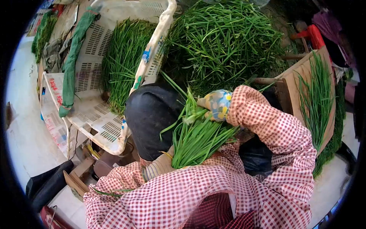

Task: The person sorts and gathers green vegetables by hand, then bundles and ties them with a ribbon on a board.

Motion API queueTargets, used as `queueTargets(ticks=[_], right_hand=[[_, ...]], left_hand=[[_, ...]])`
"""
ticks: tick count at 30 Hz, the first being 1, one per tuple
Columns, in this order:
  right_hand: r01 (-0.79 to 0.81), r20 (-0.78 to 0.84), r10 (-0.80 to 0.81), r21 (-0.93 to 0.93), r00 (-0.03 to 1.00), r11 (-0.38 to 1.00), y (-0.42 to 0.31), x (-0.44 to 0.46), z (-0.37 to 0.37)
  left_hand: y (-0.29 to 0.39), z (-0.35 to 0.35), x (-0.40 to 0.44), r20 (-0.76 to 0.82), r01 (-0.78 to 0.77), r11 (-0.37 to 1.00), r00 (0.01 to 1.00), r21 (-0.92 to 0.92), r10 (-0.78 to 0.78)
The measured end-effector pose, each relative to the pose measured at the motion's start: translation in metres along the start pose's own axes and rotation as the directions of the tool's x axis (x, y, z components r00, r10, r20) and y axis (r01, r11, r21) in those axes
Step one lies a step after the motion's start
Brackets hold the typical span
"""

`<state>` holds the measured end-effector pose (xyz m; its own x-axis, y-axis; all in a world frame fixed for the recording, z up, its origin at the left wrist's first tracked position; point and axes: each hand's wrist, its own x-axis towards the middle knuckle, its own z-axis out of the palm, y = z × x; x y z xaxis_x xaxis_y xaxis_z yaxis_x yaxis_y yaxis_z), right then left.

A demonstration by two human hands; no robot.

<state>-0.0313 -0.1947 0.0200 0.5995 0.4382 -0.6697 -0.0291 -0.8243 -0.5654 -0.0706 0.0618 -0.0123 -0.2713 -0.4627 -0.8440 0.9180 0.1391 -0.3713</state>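
Observation:
A bunch of green chives (202, 139) lies across my lap, its leaves fanned toward the right. My left hand (160, 166), in a striped glove, is closed round the bunch's lower left side; most of its fingers are hidden beneath the leaves. At the upper end, my right hand (216, 104), in a patterned glove, pinches pale, loose leaves and stalk ends. A few long blades stick out past the bunch toward the upper left. Behind the right hand rises a large heap of loose chives (228, 42).
To the left stands a white plastic crate (101, 131) with chives (127, 61) inside and green cloth (76, 57) tied on its edge. On the right, more chives (318, 99) lie on a cardboard-covered board (292, 89). A wooden piece (78, 171) is at lower left.

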Motion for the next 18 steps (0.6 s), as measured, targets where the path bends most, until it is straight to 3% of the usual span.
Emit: queueTargets(ticks=[3,6,10,14,16,17,18], right_hand=[[-0.010,-0.176,0.028,0.103,0.984,0.995,0.013,0.006,0.017],[-0.085,-0.208,0.106,0.105,0.972,0.991,0.018,0.014,0.018],[-0.203,-0.108,0.213,0.100,0.971,0.974,0.012,0.023,-0.007],[-0.341,-0.087,0.331,-0.138,0.940,0.930,0.034,0.039,-0.020],[-0.632,0.044,0.652,0.303,0.757,0.713,0.038,0.027,-0.048],[-0.612,-0.069,0.732,0.499,0.678,0.613,0.078,0.032,-0.041],[-0.617,-0.165,0.779,0.522,0.605,0.589,0.107,0.028,-0.038]], left_hand=[[0.000,-0.012,-0.003,-0.047,0.003,0.998,0.999,-0.062,-0.006],[-0.002,-0.018,-0.004,-0.069,0.008,0.995,0.998,-0.102,-0.015],[-0.002,-0.018,-0.003,-0.042,0.020,0.992,0.999,-0.127,-0.025],[-0.004,-0.014,0.000,0.021,0.037,0.986,0.999,-0.162,-0.034],[-0.005,-0.012,0.000,0.047,0.051,0.981,0.998,-0.185,-0.043],[-0.005,-0.011,-0.001,0.059,0.060,0.977,0.997,-0.204,-0.049],[-0.006,-0.011,-0.003,0.071,0.068,0.972,0.996,-0.225,-0.053]])
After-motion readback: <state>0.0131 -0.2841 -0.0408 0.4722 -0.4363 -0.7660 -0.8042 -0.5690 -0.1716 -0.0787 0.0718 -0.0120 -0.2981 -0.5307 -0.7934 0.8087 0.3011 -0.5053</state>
